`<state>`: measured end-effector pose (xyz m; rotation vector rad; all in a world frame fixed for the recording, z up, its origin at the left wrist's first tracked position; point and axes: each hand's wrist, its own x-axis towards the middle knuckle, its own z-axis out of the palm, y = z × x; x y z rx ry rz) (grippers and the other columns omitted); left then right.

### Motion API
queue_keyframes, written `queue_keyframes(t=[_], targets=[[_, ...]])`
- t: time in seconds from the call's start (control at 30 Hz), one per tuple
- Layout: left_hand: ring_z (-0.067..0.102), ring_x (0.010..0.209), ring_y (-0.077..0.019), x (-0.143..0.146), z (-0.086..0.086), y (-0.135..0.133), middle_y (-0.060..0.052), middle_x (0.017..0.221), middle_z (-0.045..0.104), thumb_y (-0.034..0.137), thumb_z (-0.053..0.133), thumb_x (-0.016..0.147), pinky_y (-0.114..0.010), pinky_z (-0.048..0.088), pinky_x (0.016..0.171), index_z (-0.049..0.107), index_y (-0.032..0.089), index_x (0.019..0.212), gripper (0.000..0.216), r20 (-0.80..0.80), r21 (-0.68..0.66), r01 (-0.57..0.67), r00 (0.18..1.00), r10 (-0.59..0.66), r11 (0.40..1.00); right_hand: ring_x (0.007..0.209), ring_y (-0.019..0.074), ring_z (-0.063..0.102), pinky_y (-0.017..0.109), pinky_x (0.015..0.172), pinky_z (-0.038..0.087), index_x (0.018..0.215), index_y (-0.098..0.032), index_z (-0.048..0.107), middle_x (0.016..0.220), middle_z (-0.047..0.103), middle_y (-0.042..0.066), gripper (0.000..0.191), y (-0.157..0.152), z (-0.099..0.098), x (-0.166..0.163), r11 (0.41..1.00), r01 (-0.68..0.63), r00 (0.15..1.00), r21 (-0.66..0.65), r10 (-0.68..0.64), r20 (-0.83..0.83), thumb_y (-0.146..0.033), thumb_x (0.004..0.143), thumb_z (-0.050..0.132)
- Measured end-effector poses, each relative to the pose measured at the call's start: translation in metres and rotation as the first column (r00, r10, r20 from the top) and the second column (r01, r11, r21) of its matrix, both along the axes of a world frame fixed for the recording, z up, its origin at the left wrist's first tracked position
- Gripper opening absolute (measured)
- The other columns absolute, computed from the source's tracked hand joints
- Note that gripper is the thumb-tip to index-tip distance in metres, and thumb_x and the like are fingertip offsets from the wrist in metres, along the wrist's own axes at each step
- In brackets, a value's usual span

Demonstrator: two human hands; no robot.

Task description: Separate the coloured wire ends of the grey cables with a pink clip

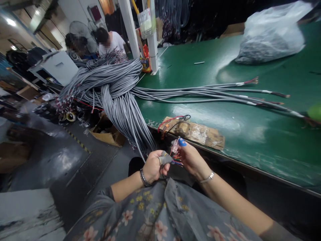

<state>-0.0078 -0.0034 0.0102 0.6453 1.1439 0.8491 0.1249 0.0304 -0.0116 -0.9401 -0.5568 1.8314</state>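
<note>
My left hand is closed around the end of a grey cable, from which several thin coloured wires fan out. My right hand pinches a small pinkish connector right at those wire tips; a blue cap covers one fingertip. Both hands are low, in front of the green table's near edge, above my floral-patterned lap. The cable runs up to a thick bundle of grey cables draped over the table's left end.
Several finished grey cables lie stretched across the green table. A worn wooden board with red and black wires sits at the near edge. A filled plastic bag lies far right. Two people sit behind the bundle. A cardboard box stands on the floor.
</note>
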Motion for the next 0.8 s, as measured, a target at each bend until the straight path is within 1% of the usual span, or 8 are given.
queue_keyframes(t=[0.13, 0.3, 0.5, 0.57, 0.8], targets=[[0.036, 0.025, -0.0053, 0.0009, -0.0024, 0.0016, 0.003, 0.037, 0.05, 0.04, 0.073, 0.049, -0.016, 0.02, 0.028, 0.05, 0.016, 0.053, 0.033, -0.002, -0.012, 0.024, 1.0, -0.024, 1.0, 0.054, 0.0115, 0.055, 0.024, 0.051, 0.045, 0.07, -0.018, 0.071, 0.064, 0.067, 0.001, 0.043, 0.0, -0.0025, 0.0007, 1.0, 0.017, 0.997, -0.008, -0.017, -0.077, -0.056, 0.054, 0.081], [0.036, 0.025, -0.0054, 0.0016, -0.007, 0.002, 0.003, 0.037, 0.05, 0.04, 0.073, 0.051, -0.016, 0.02, 0.028, 0.05, 0.016, 0.054, 0.033, -0.017, -0.024, 0.054, 0.998, -0.055, 0.998, 0.058, 0.012, 0.057, 0.025, 0.056, 0.047, 0.068, -0.019, 0.073, 0.065, 0.068, 0.001, 0.039, 0.001, -0.0057, -0.0009, 0.999, 0.05, 0.993, -0.019, -0.052, -0.103, -0.052, 0.052, 0.083], [0.037, 0.025, -0.0054, 0.0008, -0.0076, 0.001, 0.003, 0.038, 0.05, 0.039, 0.073, 0.052, -0.016, 0.02, 0.028, 0.049, 0.017, 0.051, 0.033, -0.032, -0.025, 0.086, 0.996, -0.087, 0.996, 0.06, 0.0118, 0.058, 0.023, 0.057, 0.047, 0.067, -0.02, 0.074, 0.065, 0.069, 0.0, 0.042, 0.0009, -0.0025, -0.0034, 0.993, 0.101, 0.99, -0.067, -0.107, -0.089, -0.052, 0.044, 0.086], [0.037, 0.025, -0.0054, 0.0006, -0.0076, 0.0015, 0.002, 0.038, 0.05, 0.038, 0.073, 0.052, -0.016, 0.02, 0.028, 0.049, 0.017, 0.051, 0.032, -0.033, -0.021, 0.089, 0.995, -0.09, 0.996, 0.061, 0.0119, 0.058, 0.022, 0.057, 0.047, 0.068, -0.02, 0.074, 0.066, 0.07, 0.0, 0.043, 0.0007, -0.0028, -0.0041, 0.992, 0.107, 0.989, -0.074, -0.114, -0.092, -0.052, 0.044, 0.086], [0.035, 0.025, -0.0053, 0.0006, -0.0056, -0.0012, 0.003, 0.036, 0.049, 0.041, 0.073, 0.051, -0.017, 0.019, 0.028, 0.05, 0.016, 0.052, 0.034, -0.035, 0.012, 0.044, 0.998, -0.044, 0.999, 0.056, 0.0112, 0.057, 0.022, 0.05, 0.046, 0.073, -0.021, 0.073, 0.067, 0.069, -0.001, 0.04, -0.0014, -0.0039, -0.0038, 0.996, 0.049, 0.982, -0.075, -0.062, -0.177, -0.054, 0.052, 0.083]])
